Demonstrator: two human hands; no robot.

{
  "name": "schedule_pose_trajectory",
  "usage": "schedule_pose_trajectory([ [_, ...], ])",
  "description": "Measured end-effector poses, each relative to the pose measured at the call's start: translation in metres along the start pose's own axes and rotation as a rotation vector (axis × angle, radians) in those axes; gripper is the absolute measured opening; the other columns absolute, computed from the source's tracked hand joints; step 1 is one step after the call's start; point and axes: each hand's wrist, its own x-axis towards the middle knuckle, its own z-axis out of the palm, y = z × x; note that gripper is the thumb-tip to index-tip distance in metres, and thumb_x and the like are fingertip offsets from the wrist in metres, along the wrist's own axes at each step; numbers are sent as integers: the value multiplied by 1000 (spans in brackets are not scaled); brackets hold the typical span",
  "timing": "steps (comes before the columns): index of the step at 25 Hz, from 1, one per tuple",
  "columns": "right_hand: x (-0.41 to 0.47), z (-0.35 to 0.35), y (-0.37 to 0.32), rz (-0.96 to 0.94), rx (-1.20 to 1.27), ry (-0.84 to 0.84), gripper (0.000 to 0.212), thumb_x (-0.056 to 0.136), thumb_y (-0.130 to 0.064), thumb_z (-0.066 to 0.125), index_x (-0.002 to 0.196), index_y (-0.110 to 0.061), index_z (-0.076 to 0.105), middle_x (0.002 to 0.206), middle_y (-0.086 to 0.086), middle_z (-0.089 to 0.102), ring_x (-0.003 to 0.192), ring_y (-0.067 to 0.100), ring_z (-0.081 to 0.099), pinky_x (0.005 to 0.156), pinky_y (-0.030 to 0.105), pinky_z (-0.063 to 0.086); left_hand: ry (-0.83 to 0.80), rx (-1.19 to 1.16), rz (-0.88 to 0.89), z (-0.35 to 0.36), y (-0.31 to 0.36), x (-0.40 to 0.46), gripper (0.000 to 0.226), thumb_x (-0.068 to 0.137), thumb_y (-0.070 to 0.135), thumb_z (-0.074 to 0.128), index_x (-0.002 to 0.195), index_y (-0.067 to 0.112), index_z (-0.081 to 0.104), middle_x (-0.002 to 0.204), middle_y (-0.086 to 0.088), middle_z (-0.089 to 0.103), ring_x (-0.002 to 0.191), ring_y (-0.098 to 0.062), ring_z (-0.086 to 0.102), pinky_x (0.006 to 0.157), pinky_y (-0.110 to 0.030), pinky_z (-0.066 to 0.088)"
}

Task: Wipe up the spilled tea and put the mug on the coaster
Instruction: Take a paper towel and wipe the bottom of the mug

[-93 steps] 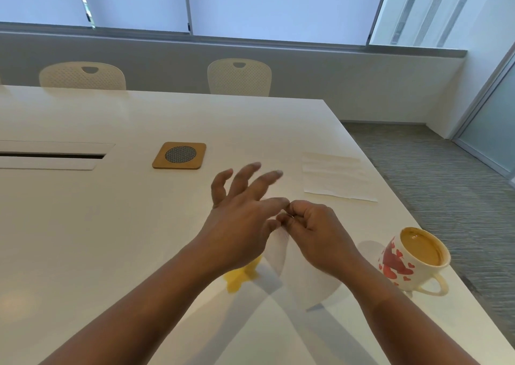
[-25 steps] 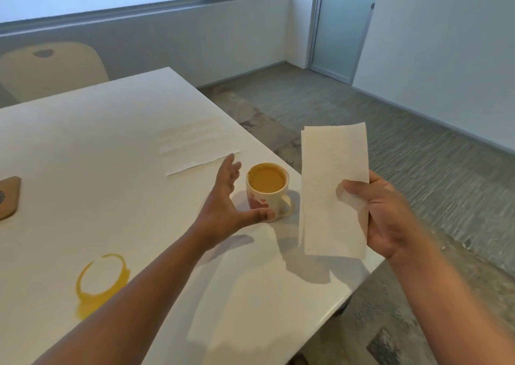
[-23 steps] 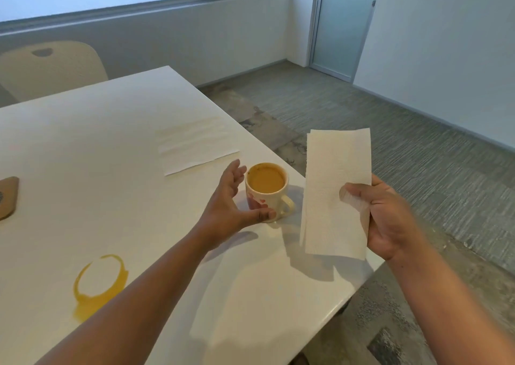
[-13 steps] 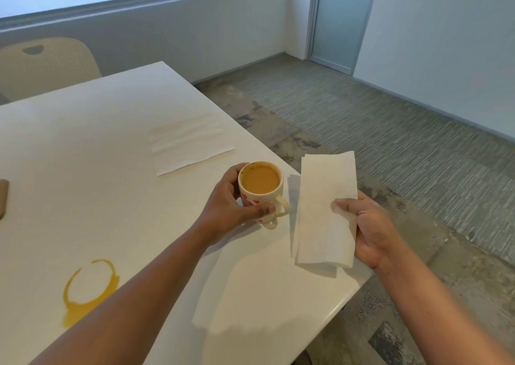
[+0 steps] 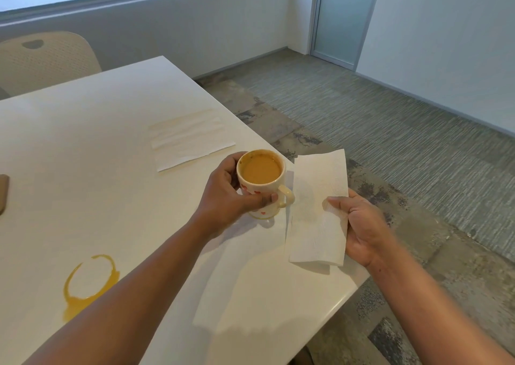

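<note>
Near the table's (image 5: 117, 130) edge, left fingers (image 5: 267, 199) now wrap the mug (image 5: 260, 181) — right hand (image 5: 359, 225) still pinches the paper towel (image 5: 317, 211).

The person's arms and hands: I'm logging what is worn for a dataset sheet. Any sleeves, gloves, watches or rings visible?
Nothing worn shows. Both forearms are bare right to the frame's edge, with no sleeve cuffs, and the wrists carry no watch or band. The left hand and right hand are ungloved, with no ring on the visible fingers.

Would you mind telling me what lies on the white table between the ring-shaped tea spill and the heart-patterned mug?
In the head view, only the left forearm crosses above it; the table between spill and mug is bare.
</note>
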Motion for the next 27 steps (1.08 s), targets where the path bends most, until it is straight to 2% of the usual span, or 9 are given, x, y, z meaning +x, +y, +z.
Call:
schedule_pose_trajectory([
  [2, 0, 4, 2, 35, 44, -44, 33, 96, -1, 50, 121, -12, 67, 116, 19, 75, 105, 38, 70, 92, 56, 55, 1, 2, 39, -4, 13, 2, 88, 49, 49, 99, 127, 41, 59, 122, 18, 70, 114, -9, 68, 87, -27, 61],
  [5, -3, 17, 7, 145, 138, -149, 34, 99, -14, 47, 131, -12, 61, 120, 20, 73, 109, 41, 70, 92, 58, 54, -7, 5, 73, -9, 34, 1, 86, 50, 47, 98, 126, 39, 60, 121, 18, 71, 113, -7, 68, 85, -25, 60],
  [10, -14, 48, 23, 309, 366, -394, 46, 102, -28, 43, 142, -7, 50, 135, 28, 62, 122, 47, 62, 103, 63, 46, -30, 14, 74, -9, 52, -2, 84, 55, 41, 98, 129, 36, 59, 121, 17, 70, 112, -4, 68, 88, -27, 61],
  [12, -18, 58, 26, 334, 438, -444, 47, 106, -31, 39, 145, -6, 48, 143, 27, 56, 132, 46, 53, 114, 62, 36, -37, 23, 83, -8, 54, -3, 85, 56, 40, 97, 131, 35, 58, 122, 17, 70, 112, -4, 67, 88, -27, 62],
  [15, -22, 68, 30, 342, 521, -483, 47, 105, -27, 43, 143, -1, 53, 150, 26, 49, 144, 41, 41, 120, 55, 29, -40, 24, 92, -8, 52, -7, 85, 56, 41, 97, 131, 35, 58, 121, 18, 70, 112, -5, 67, 85, -25, 61],
  [21, -25, 73, 33, 371, 567, -496, 52, 107, -34, 34, 145, -3, 52, 150, 26, 50, 144, 43, 40, 119, 58, 30, -28, 32, 74, -12, 47, -11, 82, 54, 48, 97, 126, 45, 57, 122, 24, 68, 114, -2, 66, 88, -27, 61],
  [25, -26, 75, 34, 366, 567, -476, 51, 108, -37, 32, 144, -7, 52, 145, 24, 56, 140, 41, 45, 115, 57, 37, -44, 48, 68, -16, 46, -9, 91, 53, 48, 98, 133, 38, 57, 125, 18, 69, 117, -9, 67, 94, -37, 61],
  [27, -27, 75, 33, 368, 574, -474, 51, 108, -37, 31, 145, -7, 50, 146, 23, 55, 141, 40, 44, 117, 56, 34, -58, 57, 68, -18, 46, -8, 93, 53, 47, 98, 136, 34, 56, 126, 16, 69, 117, -12, 67, 97, -42, 61],
])
